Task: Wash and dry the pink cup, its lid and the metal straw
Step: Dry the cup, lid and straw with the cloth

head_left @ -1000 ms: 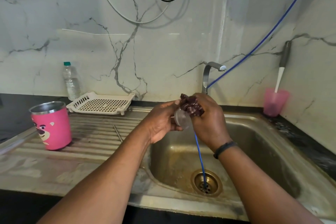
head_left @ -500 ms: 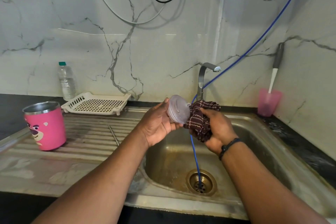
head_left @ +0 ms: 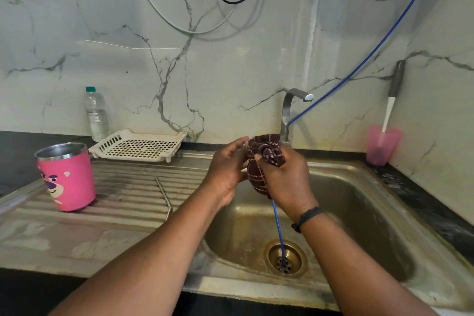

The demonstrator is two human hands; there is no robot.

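The pink cup point(head_left: 67, 177) with a bear face stands upright and lidless on the steel draining board point(head_left: 123, 200) at the left. Beside it the metal straw point(head_left: 164, 194) lies along the ridges. Over the sink point(head_left: 359, 213), my left hand point(head_left: 227, 170) holds the lid, which is now hidden behind a dark maroon cloth point(head_left: 261, 161). My right hand point(head_left: 287, 179) grips that cloth and presses it against the lid.
A white slotted tray point(head_left: 139, 146) and a water bottle point(head_left: 97, 115) stand behind the draining board. The tap point(head_left: 289, 113) rises at the sink's back. A blue hose point(head_left: 278, 223) runs into the drain. At the back right, a pink tumbler point(head_left: 382, 145) holds a brush.
Half a second ago the clear lid showed in my left hand beside the cloth. My right hand has brought the cloth over it, so the lid is covered again.
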